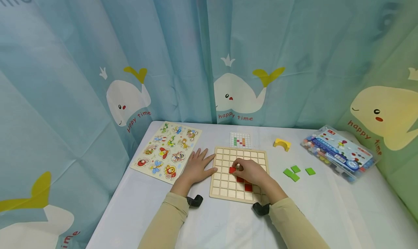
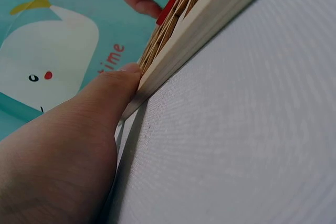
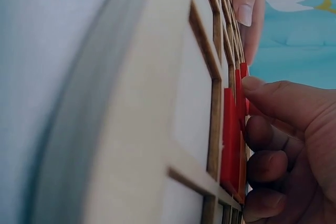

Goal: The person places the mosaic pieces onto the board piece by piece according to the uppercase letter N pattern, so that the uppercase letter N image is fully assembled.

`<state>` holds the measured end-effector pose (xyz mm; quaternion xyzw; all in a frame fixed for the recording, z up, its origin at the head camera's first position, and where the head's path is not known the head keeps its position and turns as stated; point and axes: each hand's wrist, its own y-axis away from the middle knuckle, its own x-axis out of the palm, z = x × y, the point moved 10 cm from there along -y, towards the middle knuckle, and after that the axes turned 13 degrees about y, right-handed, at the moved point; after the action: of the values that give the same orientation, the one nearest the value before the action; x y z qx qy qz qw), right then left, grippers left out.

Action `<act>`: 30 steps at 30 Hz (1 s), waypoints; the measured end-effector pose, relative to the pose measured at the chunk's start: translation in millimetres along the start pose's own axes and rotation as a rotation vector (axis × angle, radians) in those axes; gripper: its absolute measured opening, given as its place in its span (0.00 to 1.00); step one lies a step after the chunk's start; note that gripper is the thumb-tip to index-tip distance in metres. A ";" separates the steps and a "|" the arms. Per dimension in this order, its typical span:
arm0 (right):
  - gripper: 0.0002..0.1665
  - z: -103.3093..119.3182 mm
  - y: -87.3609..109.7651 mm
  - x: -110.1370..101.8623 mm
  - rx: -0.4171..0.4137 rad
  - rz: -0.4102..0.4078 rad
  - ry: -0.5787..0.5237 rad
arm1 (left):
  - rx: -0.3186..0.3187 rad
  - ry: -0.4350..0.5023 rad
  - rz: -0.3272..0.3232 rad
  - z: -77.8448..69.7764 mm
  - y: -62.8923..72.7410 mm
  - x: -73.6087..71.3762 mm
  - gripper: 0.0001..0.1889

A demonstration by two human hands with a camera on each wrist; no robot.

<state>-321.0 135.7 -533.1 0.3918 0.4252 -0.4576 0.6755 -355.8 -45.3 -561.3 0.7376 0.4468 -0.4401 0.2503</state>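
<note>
A wooden grid board (image 1: 225,195) lies on the white table with red square tiles (image 1: 248,187) in a diagonal line of cells. Over its middle, my right hand (image 1: 253,173) pinches a red tile (image 1: 232,170) with thumb and bent fingers, at the upper end of that line. In the right wrist view the thumb (image 3: 286,98) touches the red tile's edge. My left hand (image 1: 196,168) lies spread beside the board, its thumb and forefinger against the left edge. The left wrist view shows that thumb (image 2: 121,82) on the wooden rim.
A small printed pattern card (image 1: 240,140) lies behind the board. Several green tiles (image 1: 310,171) and a yellow arch block (image 1: 286,144) are to the right, before a clear plastic box (image 1: 343,151). A picture puzzle board (image 1: 156,136) reaches under the left hand's side. Curtains hang behind.
</note>
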 end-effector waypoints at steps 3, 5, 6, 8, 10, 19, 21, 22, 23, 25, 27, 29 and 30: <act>0.13 0.4 -0.1 0.3 -0.001 -0.002 0.008 | -0.001 -0.002 0.000 0.1 -0.4 0.5 0.37; 0.13 0.6 0.2 0.1 -0.002 -0.004 0.007 | -0.001 -0.005 -0.001 0.1 -0.8 0.7 0.37; 0.12 0.7 0.4 0.0 -0.003 -0.004 0.005 | -0.001 -0.005 -0.002 0.3 -0.9 0.7 0.37; 0.12 0.5 0.6 -0.3 -0.003 -0.006 0.001 | -0.001 -0.007 -0.002 0.7 -1.1 0.9 0.37; 0.12 0.3 0.9 -0.6 -0.003 -0.007 0.001 | -0.001 -0.010 -0.003 1.3 -1.3 1.0 0.37; 0.09 -0.2 5.5 -3.4 -0.025 -0.014 -0.053 | 0.005 -0.010 -0.005 1.9 -1.5 2.1 0.37; 0.08 -0.3 8.5 -6.9 -0.036 -0.019 -0.075 | 0.003 -0.006 -0.004 2.1 -1.3 2.5 0.37; 0.07 0.0 10.3 -9.5 -0.047 -0.024 -0.085 | 0.000 -0.004 -0.002 1.9 -1.1 2.4 0.38; 0.06 -0.2 12.1 -12.3 -0.052 -0.030 -0.092 | -0.002 -0.002 0.000 1.9 -1.0 2.4 0.38; 0.06 -1.5 15.7 -17.9 -0.058 -0.040 -0.104 | -0.005 0.000 0.001 1.7 -0.7 1.9 0.38; 0.07 -3.8 19.7 -23.9 -0.061 -0.052 -0.107 | -0.006 0.003 0.003 1.0 -0.2 1.0 0.38; 0.08 -8.6 23.8 -28.9 -0.047 -0.060 -0.105 | -0.006 0.006 0.003 0.3 0.2 0.2 0.38; 0.08 -11.3 26.1 -31.3 -0.046 -0.064 -0.103 | -0.005 0.007 0.002 0.0 0.3 -0.2 0.38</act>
<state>-305.5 162.2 -504.0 0.3386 0.4125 -0.4885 0.6903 -355.5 -45.6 -561.1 0.7389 0.4481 -0.4361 0.2512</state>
